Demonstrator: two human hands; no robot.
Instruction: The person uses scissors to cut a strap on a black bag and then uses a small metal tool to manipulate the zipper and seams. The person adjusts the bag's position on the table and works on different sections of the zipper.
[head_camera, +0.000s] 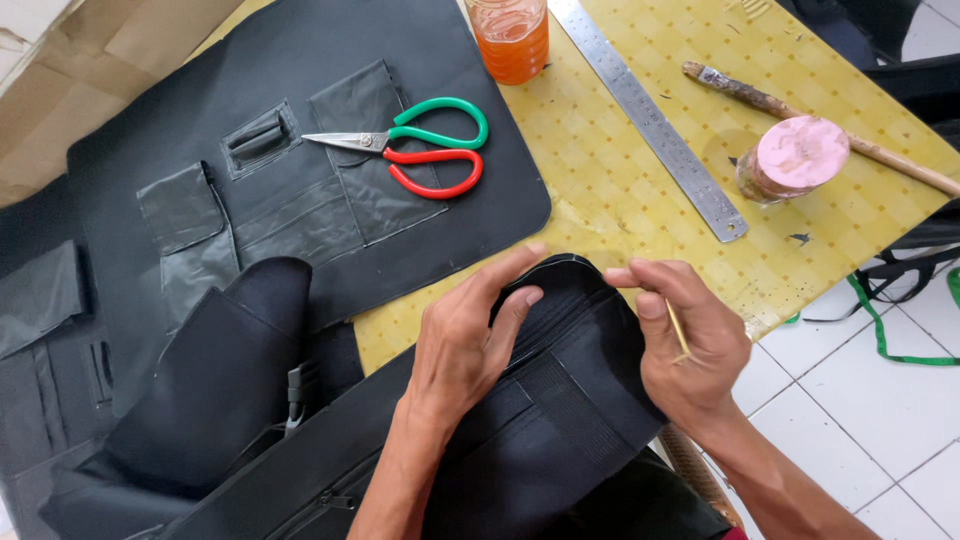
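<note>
Both hands (470, 335) (690, 335) pinch a black bag panel (570, 390), perhaps with a needle

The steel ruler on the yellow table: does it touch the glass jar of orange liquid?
Apart. The head view shows a strip of yellow tablecloth between the steel ruler and the glass jar of orange liquid.

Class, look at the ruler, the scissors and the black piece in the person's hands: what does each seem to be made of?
Ruler: metal, probably steel; grey with a dull sheen and fine markings. Scissors: bright metal blades, with glossy green and red handles, likely plastic-coated. Black piece: matte fabric or synthetic leather, hard to tell which; it bends under both hands and shows a ribbed band.
</note>
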